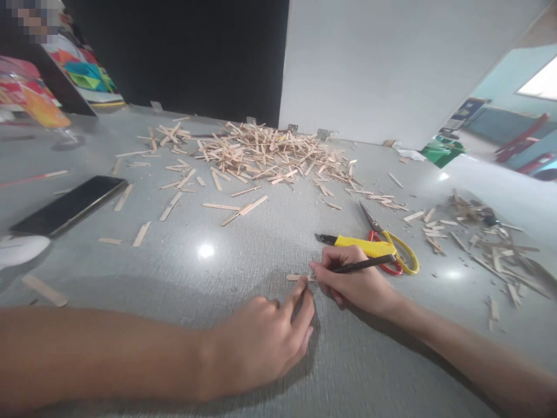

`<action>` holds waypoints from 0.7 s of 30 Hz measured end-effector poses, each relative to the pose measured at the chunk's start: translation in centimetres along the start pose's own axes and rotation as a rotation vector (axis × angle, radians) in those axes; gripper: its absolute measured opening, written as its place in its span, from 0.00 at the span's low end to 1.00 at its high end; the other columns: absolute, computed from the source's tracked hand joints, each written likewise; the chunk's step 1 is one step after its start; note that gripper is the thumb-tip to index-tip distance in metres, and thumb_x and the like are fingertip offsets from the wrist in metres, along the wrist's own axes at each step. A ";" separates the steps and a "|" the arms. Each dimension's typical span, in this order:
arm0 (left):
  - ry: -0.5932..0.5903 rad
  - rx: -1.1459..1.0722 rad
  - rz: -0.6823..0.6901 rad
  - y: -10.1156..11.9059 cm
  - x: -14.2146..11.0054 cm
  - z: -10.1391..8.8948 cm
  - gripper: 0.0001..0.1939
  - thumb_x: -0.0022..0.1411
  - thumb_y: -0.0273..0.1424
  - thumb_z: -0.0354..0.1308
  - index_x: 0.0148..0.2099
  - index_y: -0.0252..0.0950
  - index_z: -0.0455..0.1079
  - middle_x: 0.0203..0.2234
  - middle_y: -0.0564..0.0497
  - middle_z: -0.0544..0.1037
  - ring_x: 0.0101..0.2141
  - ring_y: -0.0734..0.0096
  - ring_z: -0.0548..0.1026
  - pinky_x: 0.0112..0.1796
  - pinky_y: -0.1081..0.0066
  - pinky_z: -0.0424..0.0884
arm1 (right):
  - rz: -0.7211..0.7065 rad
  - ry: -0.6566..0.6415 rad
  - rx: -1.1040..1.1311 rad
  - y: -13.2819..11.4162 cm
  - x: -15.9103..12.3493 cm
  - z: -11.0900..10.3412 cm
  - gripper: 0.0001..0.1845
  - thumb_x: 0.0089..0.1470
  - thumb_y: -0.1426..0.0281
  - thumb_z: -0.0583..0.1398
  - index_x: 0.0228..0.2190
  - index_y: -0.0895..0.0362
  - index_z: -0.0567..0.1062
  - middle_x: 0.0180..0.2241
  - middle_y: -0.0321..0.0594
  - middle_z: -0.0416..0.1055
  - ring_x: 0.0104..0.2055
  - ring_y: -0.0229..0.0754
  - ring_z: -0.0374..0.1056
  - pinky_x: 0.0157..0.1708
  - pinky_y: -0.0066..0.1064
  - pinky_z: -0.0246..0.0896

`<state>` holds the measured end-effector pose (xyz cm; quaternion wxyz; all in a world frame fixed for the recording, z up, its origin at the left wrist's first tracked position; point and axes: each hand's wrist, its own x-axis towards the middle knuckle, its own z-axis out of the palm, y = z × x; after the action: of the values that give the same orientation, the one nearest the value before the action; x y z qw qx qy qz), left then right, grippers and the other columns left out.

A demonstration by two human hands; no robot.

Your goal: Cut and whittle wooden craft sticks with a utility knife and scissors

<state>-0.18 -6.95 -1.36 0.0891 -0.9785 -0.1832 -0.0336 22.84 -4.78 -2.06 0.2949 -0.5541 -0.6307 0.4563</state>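
My left hand [266, 332] rests on the grey table with its fingers curled, the index fingertip pressing a short wooden craft stick [293, 278] flat. My right hand [357, 285] is closed around a dark pen or pencil [368, 263], its writing end hidden by the fingers at the stick's right part. Just behind that hand lies a yellow box cutter [369, 246] with a black tip. Scissors [407, 252] with red and yellow handles lie partly beneath the cutter.
A large heap of craft sticks [265, 151] lies at the back before a black and white panel [374, 69]. Cut pieces and scraps [500, 255] are strewn at right. At left are a phone [72, 203], a white mouse-like object [21, 251] and a blurred bottle [46, 107].
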 end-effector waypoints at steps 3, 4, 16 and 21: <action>0.008 -0.012 -0.006 0.0 0.0 0.0 0.26 0.77 0.32 0.44 0.65 0.18 0.69 0.61 0.22 0.72 0.35 0.50 0.87 0.24 0.61 0.81 | 0.001 0.001 0.003 0.1 0.0 0.0 0.23 0.66 0.62 0.63 0.21 0.53 0.65 0.13 0.28 0.65 0.13 0.31 0.60 0.13 0.23 0.51; 0.008 -0.018 -0.009 0.0 0.0 -0.1 0.26 0.77 0.32 0.44 0.64 0.18 0.69 0.61 0.22 0.73 0.36 0.50 0.87 0.24 0.61 0.82 | 0.003 0.000 0.007 0.1 0.0 0.0 0.23 0.66 0.62 0.63 0.21 0.53 0.64 0.13 0.29 0.66 0.12 0.31 0.60 0.12 0.23 0.51; -0.011 -0.013 -0.011 0.1 -0.1 -0.2 0.26 0.77 0.33 0.45 0.65 0.18 0.68 0.61 0.22 0.72 0.34 0.53 0.86 0.25 0.62 0.81 | 0.015 0.010 -0.014 0.2 -0.1 0.0 0.23 0.66 0.63 0.61 0.20 0.52 0.64 0.13 0.28 0.64 0.12 0.31 0.58 0.12 0.24 0.50; -0.004 -0.002 -0.006 0.1 0.0 -0.3 0.26 0.77 0.32 0.44 0.65 0.19 0.69 0.62 0.23 0.72 0.35 0.52 0.87 0.24 0.63 0.81 | -0.006 0.029 -0.031 0.3 -0.1 0.0 0.23 0.66 0.62 0.62 0.20 0.53 0.64 0.13 0.28 0.64 0.13 0.31 0.58 0.13 0.24 0.51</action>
<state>-0.19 -7.05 -1.12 0.0878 -0.9780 -0.1865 -0.0321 23.04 -4.87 -2.32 0.2968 -0.5633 -0.6350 0.4374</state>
